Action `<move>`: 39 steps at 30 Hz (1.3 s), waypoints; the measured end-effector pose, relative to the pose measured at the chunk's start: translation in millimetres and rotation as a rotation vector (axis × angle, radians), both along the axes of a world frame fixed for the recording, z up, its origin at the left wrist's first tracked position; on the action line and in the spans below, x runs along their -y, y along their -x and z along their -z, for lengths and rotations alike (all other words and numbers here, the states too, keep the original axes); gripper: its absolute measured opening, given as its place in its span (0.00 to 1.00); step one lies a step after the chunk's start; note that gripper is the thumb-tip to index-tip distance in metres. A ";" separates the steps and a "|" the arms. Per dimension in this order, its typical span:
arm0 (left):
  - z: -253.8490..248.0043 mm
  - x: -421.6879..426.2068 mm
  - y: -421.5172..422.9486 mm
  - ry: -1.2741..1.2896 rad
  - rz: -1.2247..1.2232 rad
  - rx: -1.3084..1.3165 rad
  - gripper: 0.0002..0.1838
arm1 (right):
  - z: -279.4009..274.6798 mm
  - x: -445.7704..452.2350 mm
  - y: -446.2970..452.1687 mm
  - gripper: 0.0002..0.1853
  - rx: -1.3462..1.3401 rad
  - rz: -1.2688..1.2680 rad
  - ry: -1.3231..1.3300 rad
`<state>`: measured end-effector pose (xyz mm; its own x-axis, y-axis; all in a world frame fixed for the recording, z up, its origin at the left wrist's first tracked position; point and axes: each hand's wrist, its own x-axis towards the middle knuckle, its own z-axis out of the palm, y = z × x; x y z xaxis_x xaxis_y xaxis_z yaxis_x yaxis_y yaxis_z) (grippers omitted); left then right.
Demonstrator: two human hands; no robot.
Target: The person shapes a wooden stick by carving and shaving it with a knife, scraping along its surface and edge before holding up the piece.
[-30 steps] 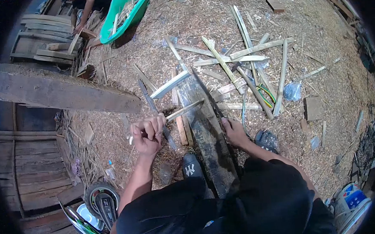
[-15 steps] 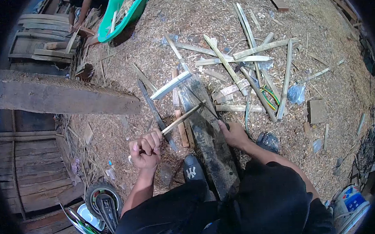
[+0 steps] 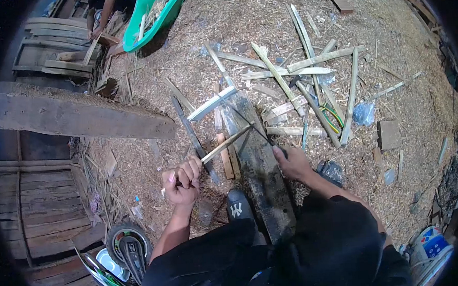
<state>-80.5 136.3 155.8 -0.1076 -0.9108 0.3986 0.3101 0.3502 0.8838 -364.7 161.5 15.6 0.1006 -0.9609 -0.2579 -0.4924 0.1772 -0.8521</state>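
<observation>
My left hand (image 3: 183,181) is closed around one end of a thin wooden stick (image 3: 223,146). The stick slants up to the right, its far end over a thick, worn wooden beam (image 3: 259,177) that runs between my feet. In my right hand (image 3: 295,165) is the handle of a knife with a long, dark, narrow blade (image 3: 254,122). That blade points up and left above the beam, close to the stick's far end; whether they touch I cannot tell. A pale piece of wood (image 3: 212,103) lies across the beam's far end.
Several wooden strips (image 3: 308,69) lie crossed on the chip-covered ground at the right. A green basin (image 3: 153,22) holds scraps near another person's hand (image 3: 96,33). A heavy timber (image 3: 82,112) juts in from the left. A wheel (image 3: 128,244) stands at lower left.
The whole view has shifted slightly to the right. Both hands, the stick and the knife keep nearly the same places relative to the beam.
</observation>
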 end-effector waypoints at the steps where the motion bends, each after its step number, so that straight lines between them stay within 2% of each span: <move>1: -3.7 0.8 4.8 0.027 0.007 0.028 0.29 | -6.3 1.3 0.7 0.35 0.069 0.011 0.117; 2: -4.4 -1.7 7.3 0.050 0.007 0.053 0.29 | -13.9 2.1 4.3 0.35 0.069 0.004 0.108; 4: -1.3 -5.4 5.3 0.004 -0.013 0.038 0.29 | -45.2 8.7 11.4 0.34 0.252 -0.001 0.345; 6: -3.0 -0.6 5.7 0.045 0.017 0.051 0.28 | -11.7 4.2 4.7 0.35 0.254 -0.026 0.318; 8: -5.0 -1.7 6.1 0.038 0.015 0.055 0.28 | 20.0 2.2 -5.2 0.35 -0.169 0.004 -0.084; 10: -2.3 1.8 7.3 0.035 0.004 0.066 0.28 | 6.6 10.7 2.7 0.35 -0.161 -0.050 -0.127; 12: 0.1 -1.4 4.4 0.026 -0.001 0.040 0.28 | -9.7 3.3 0.5 0.34 -0.068 -0.013 -0.118; 13: 0.3 -2.8 4.9 0.018 0.002 0.036 0.28 | -14.4 6.0 -0.3 0.33 -0.057 0.009 0.068; 14: 0.5 -3.7 4.5 0.012 -0.003 0.034 0.28 | -20.6 9.9 4.1 0.33 -0.060 0.004 0.062; 16: -0.9 -4.2 4.1 0.014 0.002 0.046 0.27 | -47.5 21.6 13.1 0.33 0.287 -0.035 0.178; 18: -4.1 -2.9 6.7 0.036 -0.001 0.062 0.28 | -14.2 14.4 0.6 0.34 0.355 -0.008 0.285; 20: -4.4 1.1 8.2 0.073 -0.003 0.071 0.28 | 30.9 6.7 -8.9 0.36 -0.179 -0.068 -0.089; 21: -1.1 -1.1 5.2 0.056 -0.010 0.063 0.28 | 21.3 6.9 -6.4 0.38 -0.212 0.046 -0.230; 22: -2.4 -0.9 4.9 0.039 -0.013 0.060 0.28 | 12.2 9.5 -2.5 0.38 -0.210 0.049 -0.224; 24: -4.0 -3.7 3.0 0.023 0.002 0.078 0.28 | -4.3 7.4 1.5 0.36 -0.018 0.064 -0.094; 25: -2.7 -4.8 2.2 0.031 0.004 0.081 0.28 | -16.8 9.5 2.5 0.35 0.083 0.094 0.123; 26: 0.2 -3.3 4.4 0.050 0.001 0.072 0.28 | -26.1 17.0 6.5 0.35 0.077 0.091 0.122; 28: -1.2 -4.6 6.7 0.029 -0.016 0.057 0.28 | -37.6 23.8 9.9 0.34 0.378 0.000 0.380; 29: -2.7 -2.6 6.6 0.041 -0.004 0.071 0.28 | -33.6 19.1 8.5 0.35 0.483 -0.017 0.158; 30: -4.4 0.5 7.2 0.059 0.011 0.084 0.28 | -8.3 13.8 2.0 0.35 0.484 -0.015 0.165; 32: -8.6 -0.5 11.8 0.058 0.014 0.087 0.28 | 55.1 4.1 -9.5 0.37 -0.119 0.005 -0.183; 33: -8.8 -1.4 11.3 0.050 0.032 0.089 0.28 | 45.4 1.6 -10.4 0.39 -0.095 0.014 -0.178; 36: -10.9 -2.9 11.5 0.033 0.041 0.094 0.28 | 4.0 9.7 -5.6 0.37 0.010 0.092 -0.058; 37: -10.8 -2.8 11.3 0.041 0.042 0.102 0.28 | -24.9 16.8 4.6 0.31 0.093 0.054 -0.040; 38: -9.7 -1.5 12.2 0.053 0.037 0.101 0.28 | -23.7 20.0 4.9 0.31 0.093 0.051 -0.042; 39: -10.4 -1.9 13.0 0.050 0.032 0.099 0.28 | -22.7 20.3 6.3 0.28 0.252 0.106 0.167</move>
